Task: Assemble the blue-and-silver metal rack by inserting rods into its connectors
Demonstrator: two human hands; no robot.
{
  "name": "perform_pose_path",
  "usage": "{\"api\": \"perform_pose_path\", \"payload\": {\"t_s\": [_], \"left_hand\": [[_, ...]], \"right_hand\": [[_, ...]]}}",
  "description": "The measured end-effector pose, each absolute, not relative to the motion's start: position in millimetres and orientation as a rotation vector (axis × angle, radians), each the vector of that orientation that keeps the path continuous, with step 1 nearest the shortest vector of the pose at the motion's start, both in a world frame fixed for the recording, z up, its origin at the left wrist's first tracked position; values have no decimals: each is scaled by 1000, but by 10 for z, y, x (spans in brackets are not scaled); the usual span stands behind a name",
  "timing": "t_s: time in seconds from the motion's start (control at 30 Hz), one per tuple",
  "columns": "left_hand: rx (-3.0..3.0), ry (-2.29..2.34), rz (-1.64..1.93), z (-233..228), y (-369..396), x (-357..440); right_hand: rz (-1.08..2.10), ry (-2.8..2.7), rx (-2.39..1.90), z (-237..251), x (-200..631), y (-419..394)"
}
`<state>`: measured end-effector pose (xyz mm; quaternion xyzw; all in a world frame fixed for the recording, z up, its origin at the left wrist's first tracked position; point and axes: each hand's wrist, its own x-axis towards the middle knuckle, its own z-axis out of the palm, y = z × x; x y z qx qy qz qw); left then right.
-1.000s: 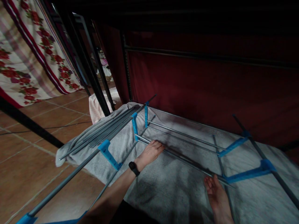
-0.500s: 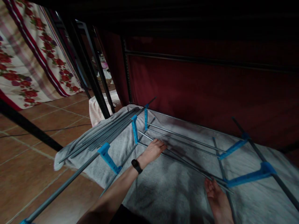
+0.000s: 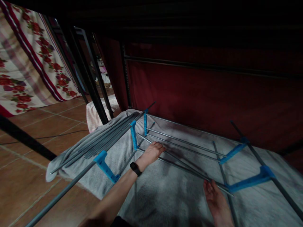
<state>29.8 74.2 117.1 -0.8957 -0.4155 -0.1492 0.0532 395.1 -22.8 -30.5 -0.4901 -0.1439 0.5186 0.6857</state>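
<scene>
A rack frame of grey metal rods [image 3: 184, 143] and blue plastic connectors [image 3: 248, 182] lies on a grey cloth [image 3: 170, 192] on the floor. My left hand [image 3: 151, 153], with a black watch on its wrist, rests palm down on the near rods beside a blue connector [image 3: 133, 135]. My right hand [image 3: 213, 197] lies at the other end of the same thin rods, fingers apart and touching them close to the long blue connector. Neither hand visibly grips anything.
A bundle of loose grey rods [image 3: 104, 138] lies on the cloth's left part. Black metal posts [image 3: 94, 85] stand behind it. A dark red fabric wall [image 3: 213, 91] rises beyond the frame. A floral cloth [image 3: 28, 72] hangs at left over brown floor tiles [image 3: 28, 176].
The view has shifted a little right and down. One thin rod under my left hand has swung away from its neighbour at the left end. Both hands stay on the rods.
</scene>
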Motion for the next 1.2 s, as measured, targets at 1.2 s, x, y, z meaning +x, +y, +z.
{"api": "perform_pose_path", "payload": {"t_s": [1.2], "left_hand": [[-2630, -1268, -688, 943, 1256, 189]], "right_hand": [[647, -788, -1411, 57, 3677, 105]]}}
